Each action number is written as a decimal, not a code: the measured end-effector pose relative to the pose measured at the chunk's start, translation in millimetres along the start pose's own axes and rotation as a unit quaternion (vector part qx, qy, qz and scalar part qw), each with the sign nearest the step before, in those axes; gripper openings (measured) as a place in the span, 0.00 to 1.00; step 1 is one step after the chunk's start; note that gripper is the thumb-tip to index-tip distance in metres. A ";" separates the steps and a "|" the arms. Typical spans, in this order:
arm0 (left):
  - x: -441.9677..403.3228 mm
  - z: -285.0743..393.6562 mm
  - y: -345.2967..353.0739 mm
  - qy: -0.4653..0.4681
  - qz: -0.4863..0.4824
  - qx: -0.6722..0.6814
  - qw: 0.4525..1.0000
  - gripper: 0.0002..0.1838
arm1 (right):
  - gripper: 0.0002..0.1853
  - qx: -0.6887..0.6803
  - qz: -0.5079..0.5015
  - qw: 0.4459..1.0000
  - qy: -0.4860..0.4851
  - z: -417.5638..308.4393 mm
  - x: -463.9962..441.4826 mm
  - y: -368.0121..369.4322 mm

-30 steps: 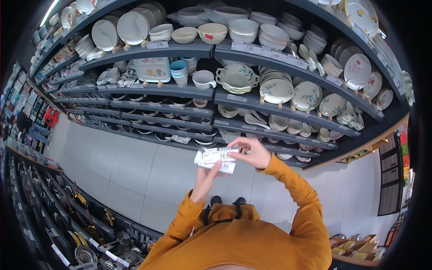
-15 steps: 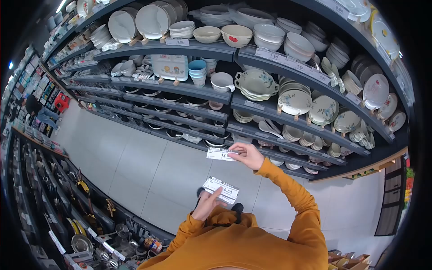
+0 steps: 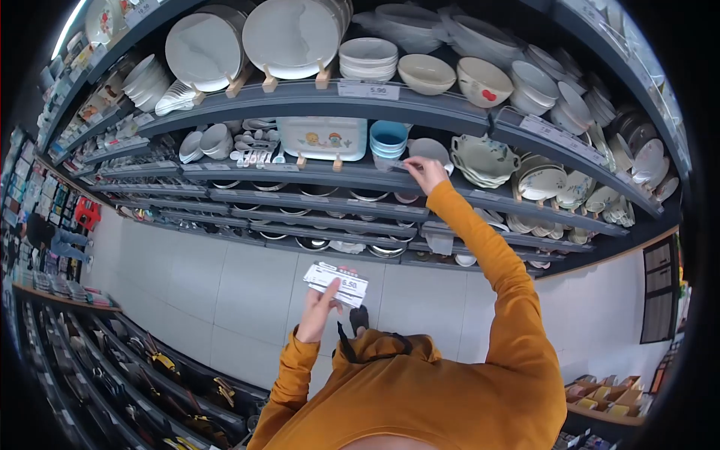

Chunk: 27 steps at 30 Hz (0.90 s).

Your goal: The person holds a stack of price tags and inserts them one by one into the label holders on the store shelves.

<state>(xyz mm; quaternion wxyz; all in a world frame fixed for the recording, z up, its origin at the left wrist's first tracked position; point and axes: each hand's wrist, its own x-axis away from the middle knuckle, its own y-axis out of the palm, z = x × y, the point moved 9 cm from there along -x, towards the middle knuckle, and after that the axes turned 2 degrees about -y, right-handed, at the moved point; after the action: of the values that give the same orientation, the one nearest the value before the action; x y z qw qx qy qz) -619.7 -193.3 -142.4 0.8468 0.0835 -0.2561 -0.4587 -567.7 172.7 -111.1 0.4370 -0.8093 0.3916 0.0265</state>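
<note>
My left hand (image 3: 319, 309) is closed around a small stack of white price tags (image 3: 346, 288) and holds it low over the floor; the top one reads 6.50. With my arm stretched forward, my right hand (image 3: 427, 174) pinches a single price tag (image 3: 388, 164), which is seen almost edge-on at the front edge of a shelf (image 3: 352, 178). Just behind that tag stand stacked blue cups (image 3: 389, 136). A white handled bowl (image 3: 430, 148) sits right behind my right fingers, partly hidden. Left of the cups leans a tray with cartoon figures (image 3: 322, 139).
White plates (image 3: 291, 37) and bowls (image 3: 426, 73) fill the shelf above. Leaf-patterned dishes (image 3: 484, 159) stand to the right. Racks of utensils (image 3: 161, 364) line the lower left. Farther off at left is another person (image 3: 56, 240) near a red object (image 3: 88, 214).
My right hand has moved up and forward with its price tag, from over the floor to the shelf edge. I have come closer to the shelves. My left hand still holds the stack.
</note>
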 end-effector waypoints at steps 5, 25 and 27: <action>-19.0 2.4 -52.7 0.011 0.067 -0.003 0.998 0.14 | 0.08 -0.066 -0.079 0.994 0.047 23.6 -8.9 36.7; -40.2 10.8 -35.9 0.009 0.072 -0.024 0.997 0.09 | 0.09 0.077 -0.129 0.989 -0.010 5.9 -5.9 36.2; -36.6 6.0 -37.3 0.015 0.074 -0.024 0.997 0.09 | 0.10 0.149 -0.124 0.977 -0.088 -8.9 -1.8 39.9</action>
<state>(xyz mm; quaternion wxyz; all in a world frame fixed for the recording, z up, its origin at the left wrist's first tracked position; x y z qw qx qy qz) -666.5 -183.9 -164.4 0.8839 0.0504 -0.2381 -0.3994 -597.8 154.9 -132.3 0.5853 -0.7719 0.2475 -0.0152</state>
